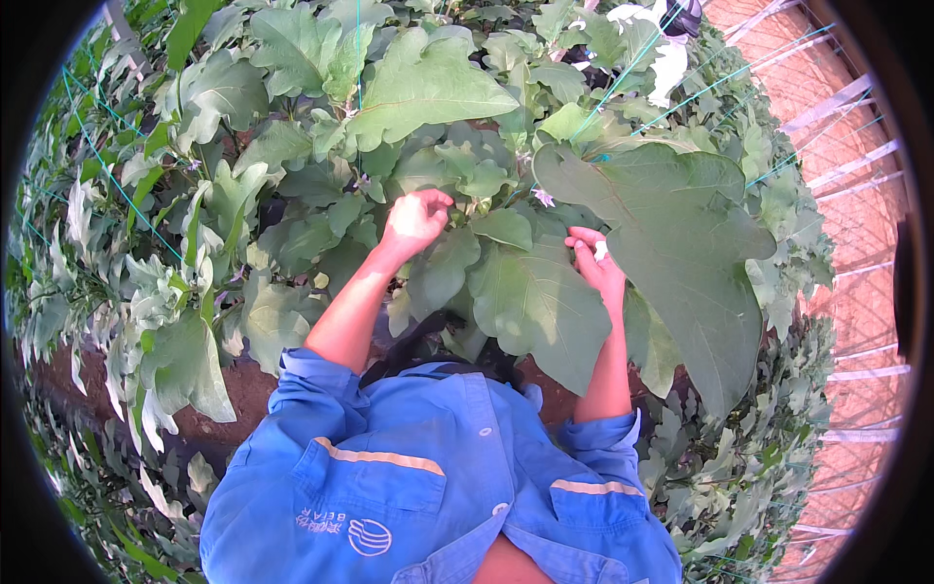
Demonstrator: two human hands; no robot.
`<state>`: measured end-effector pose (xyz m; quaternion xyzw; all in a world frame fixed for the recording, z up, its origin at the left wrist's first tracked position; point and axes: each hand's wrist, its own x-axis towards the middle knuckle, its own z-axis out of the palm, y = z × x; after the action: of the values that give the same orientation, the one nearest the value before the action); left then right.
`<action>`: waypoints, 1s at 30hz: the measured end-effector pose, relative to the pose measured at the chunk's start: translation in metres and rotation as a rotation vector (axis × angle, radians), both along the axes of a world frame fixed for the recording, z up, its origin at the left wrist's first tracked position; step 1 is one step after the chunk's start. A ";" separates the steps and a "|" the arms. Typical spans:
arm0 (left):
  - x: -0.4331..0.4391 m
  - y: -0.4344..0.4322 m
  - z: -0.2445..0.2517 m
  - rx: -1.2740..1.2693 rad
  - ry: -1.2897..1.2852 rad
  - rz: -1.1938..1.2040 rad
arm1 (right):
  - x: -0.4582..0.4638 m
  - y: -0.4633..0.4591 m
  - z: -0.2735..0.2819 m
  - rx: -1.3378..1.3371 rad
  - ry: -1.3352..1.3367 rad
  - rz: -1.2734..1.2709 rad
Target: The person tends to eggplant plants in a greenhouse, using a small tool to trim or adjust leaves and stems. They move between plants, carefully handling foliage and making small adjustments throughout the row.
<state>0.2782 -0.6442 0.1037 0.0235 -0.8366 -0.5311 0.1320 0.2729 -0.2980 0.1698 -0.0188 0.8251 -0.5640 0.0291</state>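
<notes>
Both hands are among the broad lobed leaves of an eggplant plant. My left hand (417, 221) is at the stems left of the middle, its fingers bent towards the thumb; whether something thin is between them I cannot tell. To the right, my right hand (597, 264) is held with curled fingers beside a very large leaf (678, 219), with something small and white on or between its fingers. A broad leaf (540, 303) hangs between the forearms and partly covers the right one. A purple flower (543, 197) shows above the right hand.
Teal strings (620, 77) run slantwise through the plants, and one hangs upright (358, 80). Dense eggplant foliage (211, 102) surrounds the hands. Beyond the plants at the right lies reddish-brown ground (854, 306) crossed by pale bars. Part of another person in white (670, 66) shows at the top right.
</notes>
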 end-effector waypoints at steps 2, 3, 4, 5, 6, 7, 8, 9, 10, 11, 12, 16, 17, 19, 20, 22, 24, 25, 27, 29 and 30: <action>-0.009 0.012 -0.013 -0.260 0.144 -0.166 | 0.005 0.010 -0.014 -0.013 0.052 0.109; -0.019 0.018 -0.017 -0.376 0.235 -0.234 | 0.012 0.016 -0.021 0.008 0.061 0.132; -0.032 0.023 -0.019 -0.533 0.021 -0.338 | 0.019 0.022 -0.028 0.067 0.051 0.122; -0.045 0.024 -0.021 -0.621 0.007 -0.348 | 0.029 0.030 -0.035 0.131 0.042 0.117; -0.059 0.025 -0.022 -0.708 -0.008 -0.357 | 0.040 0.037 -0.042 0.198 0.031 0.111; -0.072 0.025 -0.025 -0.795 -0.026 -0.366 | 0.051 0.044 -0.050 0.270 0.023 0.105; -0.083 0.023 -0.027 -0.855 -0.021 -0.383 | 0.062 0.049 -0.058 0.337 0.016 0.102; -0.087 0.019 -0.032 -0.931 0.181 -0.375 | 0.072 0.053 -0.065 0.402 0.014 0.100; -0.095 0.018 -0.034 -0.973 0.268 -0.378 | 0.081 0.057 -0.073 0.458 0.015 0.100; -0.102 0.018 -0.036 -1.064 0.251 -0.412 | 0.087 0.059 -0.078 0.506 0.026 0.101; -0.108 0.017 -0.037 -1.128 0.215 -0.419 | 0.092 0.061 -0.084 0.550 0.037 0.101; -0.127 0.015 -0.043 -1.123 0.289 -0.556 | 0.110 0.061 -0.100 0.667 0.074 0.111; -0.128 0.013 -0.045 -1.115 0.315 -0.578 | 0.115 0.061 -0.103 0.690 0.084 0.112; -0.129 0.012 -0.045 -1.097 0.366 -0.621 | 0.125 0.059 -0.107 0.738 0.094 0.111; -0.128 0.012 -0.043 -1.097 0.399 -0.648 | 0.130 0.058 -0.108 0.720 0.086 0.092; -0.125 0.020 -0.033 -0.899 -0.059 -0.654 | 0.138 0.054 -0.108 0.677 0.052 0.061; -0.120 0.026 -0.016 -0.866 -0.187 -0.618 | 0.144 0.049 -0.105 0.634 0.019 0.024; -0.117 0.028 -0.004 -0.867 -0.173 -0.617 | 0.146 0.046 -0.103 0.603 0.006 0.006; -0.107 0.032 0.015 -0.861 -0.135 -0.606 | 0.151 0.039 -0.101 0.535 -0.030 -0.028; -0.094 0.033 0.033 -0.843 -0.080 -0.590 | 0.155 0.032 -0.103 0.464 -0.051 -0.055; -0.085 0.032 0.039 -0.823 -0.051 -0.574 | 0.157 0.030 -0.106 0.441 -0.047 -0.063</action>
<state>0.1934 -0.6120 0.1426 -0.2485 -0.9524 -0.1715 -0.0417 0.4303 -0.2681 0.0641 0.0268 0.9277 -0.3707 0.0341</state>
